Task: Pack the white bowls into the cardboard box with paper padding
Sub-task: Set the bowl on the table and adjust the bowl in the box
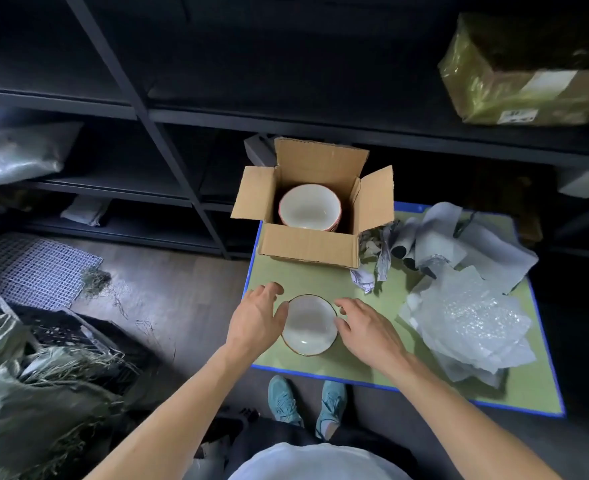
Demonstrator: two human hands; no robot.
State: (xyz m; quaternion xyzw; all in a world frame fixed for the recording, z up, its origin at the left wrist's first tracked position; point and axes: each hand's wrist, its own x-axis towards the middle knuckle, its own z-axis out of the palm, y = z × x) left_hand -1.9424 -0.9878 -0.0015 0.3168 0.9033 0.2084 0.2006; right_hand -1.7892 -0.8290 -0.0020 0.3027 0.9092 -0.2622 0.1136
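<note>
Green mat [321,278] holds a white bowl [308,323]; left hand [255,320] at nine o'clock, right hand [369,327] at three, both loose, probably ready to lift.

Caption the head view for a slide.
The left hand and right hand flank a white bowl on the green mat; a second bowl sits in the cardboard box.

A white bowl [309,323] stood upright before the open cardboard box [308,244], which held stacked bowls [309,206], crumpled paper [376,251] just beside it.
</note>
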